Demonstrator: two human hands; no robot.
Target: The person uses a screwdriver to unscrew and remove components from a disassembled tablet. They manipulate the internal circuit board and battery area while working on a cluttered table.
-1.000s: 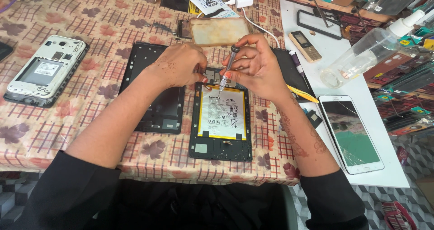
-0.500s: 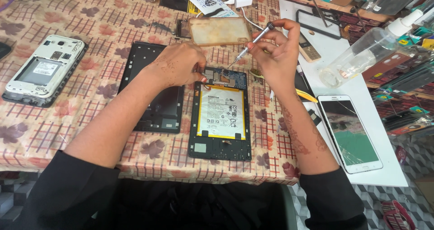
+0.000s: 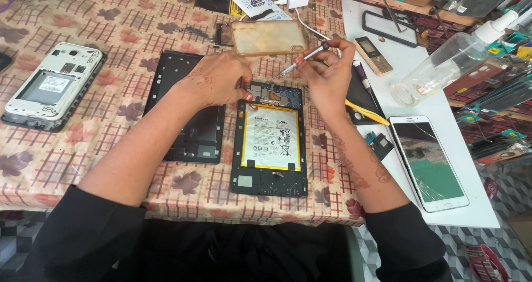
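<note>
- The opened tablet (image 3: 270, 143) lies face down under both hands, its back cover (image 3: 191, 107) already off and lying just under the left forearm.
- The left hand (image 3: 219, 79) rests with bent fingers on the upper left corner of the tablet, pressing on the circuit board (image 3: 275, 93); I cannot tell if it pinches something.
- The right hand (image 3: 327, 71) is closed around a thin screwdriver (image 3: 302, 60), lifted above the board with the tip pointing to the left.
- The battery (image 3: 271, 138) sits in place, so I judge the disassembly is only partly done.
- A phone with a cracked screen (image 3: 428, 161) lies to the right of the right forearm.
</note>
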